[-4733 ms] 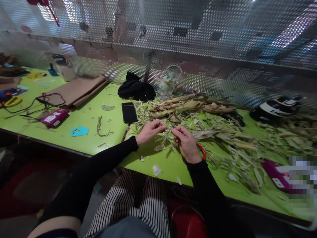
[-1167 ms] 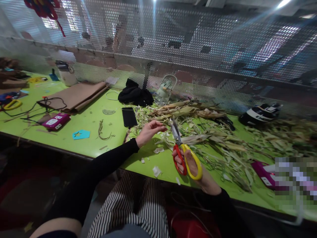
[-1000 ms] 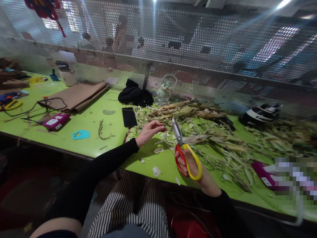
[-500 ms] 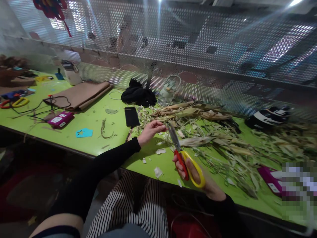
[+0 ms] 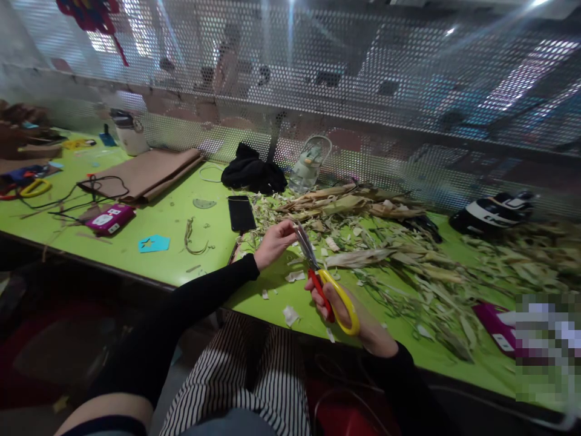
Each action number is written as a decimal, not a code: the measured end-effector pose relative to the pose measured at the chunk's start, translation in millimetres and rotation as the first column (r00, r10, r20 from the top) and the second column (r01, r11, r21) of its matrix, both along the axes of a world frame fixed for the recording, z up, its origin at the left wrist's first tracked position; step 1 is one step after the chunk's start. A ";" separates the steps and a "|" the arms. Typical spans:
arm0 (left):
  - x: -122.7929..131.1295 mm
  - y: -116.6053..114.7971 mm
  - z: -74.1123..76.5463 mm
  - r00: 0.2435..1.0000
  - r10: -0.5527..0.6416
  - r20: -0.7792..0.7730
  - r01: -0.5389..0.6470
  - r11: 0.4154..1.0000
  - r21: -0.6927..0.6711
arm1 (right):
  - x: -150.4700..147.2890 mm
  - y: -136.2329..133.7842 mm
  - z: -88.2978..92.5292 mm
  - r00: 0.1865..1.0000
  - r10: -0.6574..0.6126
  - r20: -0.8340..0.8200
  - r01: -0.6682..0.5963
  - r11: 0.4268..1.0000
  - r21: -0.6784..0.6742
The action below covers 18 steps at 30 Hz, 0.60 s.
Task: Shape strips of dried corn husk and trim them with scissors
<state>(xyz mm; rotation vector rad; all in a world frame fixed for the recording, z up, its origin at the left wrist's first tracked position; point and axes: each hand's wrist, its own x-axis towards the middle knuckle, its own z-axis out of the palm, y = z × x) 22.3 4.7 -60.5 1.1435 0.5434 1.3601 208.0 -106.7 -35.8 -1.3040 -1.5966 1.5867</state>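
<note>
My right hand [image 5: 333, 303] grips a pair of scissors [image 5: 327, 289] with one red and one yellow handle. Their blades point up and left, and the tips reach the fingers of my left hand [image 5: 275, 242]. Those left fingers are pinched together above the table; whatever small piece they hold is too small to make out. Beyond both hands lie dry corn husks [image 5: 358, 203], some whole and some cut into shreds. Pale scraps [image 5: 290, 315] are scattered near the table's front edge.
On the green table [image 5: 177, 260] lie a black phone [image 5: 241, 214], a blue tag [image 5: 154, 243], a purple power strip [image 5: 111, 219] and folded brown paper [image 5: 149, 172]. A clear bottle [image 5: 310, 163], black cloth [image 5: 252, 169] and black-and-white object [image 5: 490, 213] stand along the perforated screen [image 5: 363, 127].
The scissors and my right hand have shifted left and slightly up. Their tips now meet my left fingertips, which have drawn in a little to the left.
</note>
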 end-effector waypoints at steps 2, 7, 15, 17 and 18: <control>-0.6 0.0 0.3 1.000 0.008 -0.016 -0.008 1.000 -0.007 | -2.1 -0.6 2.8 1.000 0.000 -0.005 0.000 1.000 0.012; 0.0 -0.1 1.6 0.998 0.030 -0.051 -0.030 0.999 -0.013 | -6.4 -3.1 10.1 1.000 -0.017 -0.002 0.017 1.000 0.013; 1.5 -2.5 4.0 0.996 0.064 -0.068 -0.064 0.998 0.001 | -8.5 -1.0 12.3 0.998 -0.069 0.010 0.069 0.997 -0.037; 1.5 -2.9 4.8 0.997 0.057 -0.057 -0.058 0.998 -0.017 | -9.1 0.2 12.0 0.997 -0.080 0.025 0.080 0.996 -0.032; 1.3 -2.9 5.2 0.998 0.048 -0.042 -0.049 0.998 -0.032 | -9.2 0.8 11.7 0.996 -0.079 0.032 0.080 0.996 -0.040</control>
